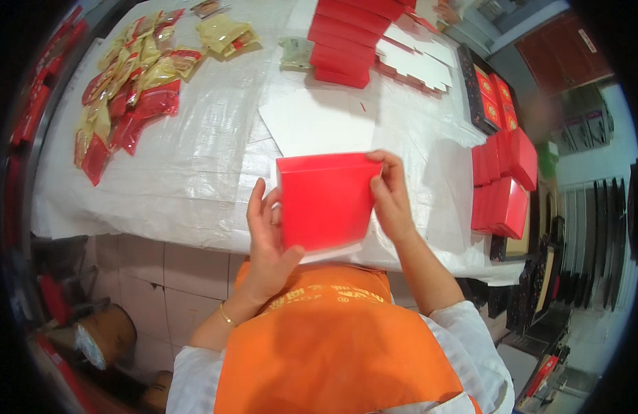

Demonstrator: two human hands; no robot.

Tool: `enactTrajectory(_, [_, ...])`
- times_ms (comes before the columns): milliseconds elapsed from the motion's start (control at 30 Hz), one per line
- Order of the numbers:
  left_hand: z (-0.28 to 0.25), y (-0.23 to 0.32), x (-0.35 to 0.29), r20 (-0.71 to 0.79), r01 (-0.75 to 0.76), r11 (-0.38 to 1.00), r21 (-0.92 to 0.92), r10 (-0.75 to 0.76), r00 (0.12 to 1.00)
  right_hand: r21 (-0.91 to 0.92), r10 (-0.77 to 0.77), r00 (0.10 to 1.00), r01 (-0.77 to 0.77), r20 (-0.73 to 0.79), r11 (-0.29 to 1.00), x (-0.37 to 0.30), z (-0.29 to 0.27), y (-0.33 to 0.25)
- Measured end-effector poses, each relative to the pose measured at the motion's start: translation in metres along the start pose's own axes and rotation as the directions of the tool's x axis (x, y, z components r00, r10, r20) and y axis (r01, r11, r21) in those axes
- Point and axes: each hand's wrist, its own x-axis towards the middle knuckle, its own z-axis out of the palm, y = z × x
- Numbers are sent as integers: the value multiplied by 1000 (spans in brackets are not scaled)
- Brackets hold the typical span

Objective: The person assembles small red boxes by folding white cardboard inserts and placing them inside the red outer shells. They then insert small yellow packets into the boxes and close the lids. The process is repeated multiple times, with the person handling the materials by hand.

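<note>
A red cardboard box (pixel 326 207), its white lower flap showing, is held upright between my hands in front of the orange apron. My left hand (pixel 269 238) supports its left side, with the thumb at the bottom corner and the fingers curled along the edge. At the top right corner my right hand (pixel 393 193) pinches the box, thumb in front and fingers over the upper edge. Just beyond the box lies a flat white sheet of card (pixel 319 117) on the covered table.
Yellow and red packets (pixel 136 76) are spread at the far left. Folded red boxes (pixel 343 45) lie in a row at the back, beside flat white cartons (pixel 415 58). On the right stand finished-looking red boxes (pixel 508 207) and a dark tray (pixel 476 90) of red boxes.
</note>
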Motion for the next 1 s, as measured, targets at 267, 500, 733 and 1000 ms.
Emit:
enactTrajectory(267, [-20,1,16,41,128,966,223,-141,989,-117,132,989,-123,71,985,-9,25,-5])
enactTrajectory(500, [-47,-20,30,-74,340,936,-87,-346,935,829,504,844,-142,-184,541,24,27,32])
enactTrajectory(733, [-10,-40,9,-161,-40,971,-237,1,987,797,477,878,-257,-44,546,6,84,55])
enactTrajectory(1000, [-21,-45,-4,-169,-62,980,187,94,981,836,422,906,-212,-26,507,44,95,49])
